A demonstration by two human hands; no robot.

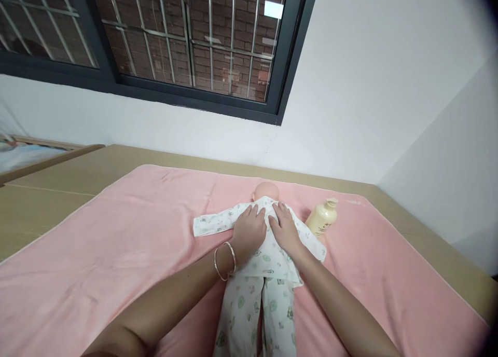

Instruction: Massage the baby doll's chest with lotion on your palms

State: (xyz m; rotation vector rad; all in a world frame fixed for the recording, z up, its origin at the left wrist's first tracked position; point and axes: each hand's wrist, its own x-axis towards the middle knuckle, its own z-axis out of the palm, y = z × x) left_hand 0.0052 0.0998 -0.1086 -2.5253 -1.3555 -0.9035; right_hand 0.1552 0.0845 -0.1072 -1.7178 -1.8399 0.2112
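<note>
A baby doll (266,191) lies on the pink blanket, its bald head towards the wall. It wears a white patterned top (268,263) and matching trousers (239,305), with both sleeves spread out to the sides. My left hand (249,232), a bangle (225,262) on its wrist, rests flat on the left of the chest. On the chest's right side lies my right hand (285,230), fingers stretched out towards the neck. Neither hand grips anything. Most of the doll's body is hidden under the clothes and my hands.
A pale yellow pump bottle (322,217) stands tilted in view just beyond the right sleeve. The pink blanket (116,253) covers much of a wooden surface (116,157). Behind it rise a white wall (342,87) and a dark-framed window (194,100) with metal bars.
</note>
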